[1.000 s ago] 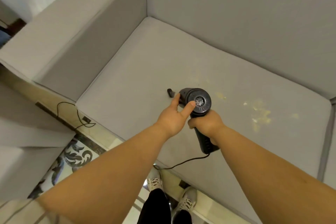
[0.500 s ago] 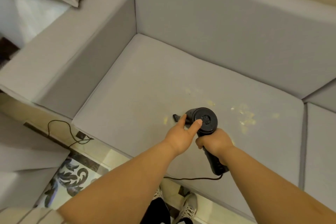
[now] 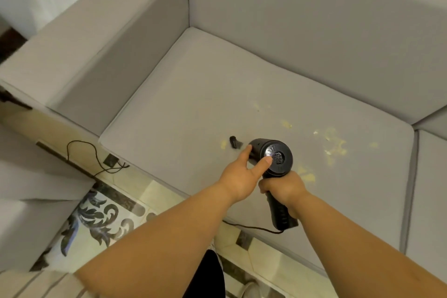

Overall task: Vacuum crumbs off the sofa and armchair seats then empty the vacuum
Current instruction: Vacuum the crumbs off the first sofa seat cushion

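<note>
Right hand: the right hand (image 3: 281,187) wraps its fingers round the black handle of the handheld vacuum (image 3: 273,159), just below the round body.
Left hand: the left hand (image 3: 240,174) lies against the side of the vacuum body, fingers extended; its thumb presses on the round rear cap and its other fingers touch the barrel. It grips nothing.
Vacuum: it sits low over the grey sofa seat (image 3: 193,109), near the front edge, with its nozzle (image 3: 235,142) pointing left and down at the cushion.
Cord: a black cord (image 3: 251,227) leaves the bottom of the handle and runs left over the seat's front edge.
Crumbs: pale yellow crumbs (image 3: 335,145) lie scattered on the cushion to the right of the vacuum; one small bit lies just beside the nozzle tip.
Floor: patterned tile (image 3: 96,215) shows below the sofa, with another loop of black cable (image 3: 96,157) on it.
</note>
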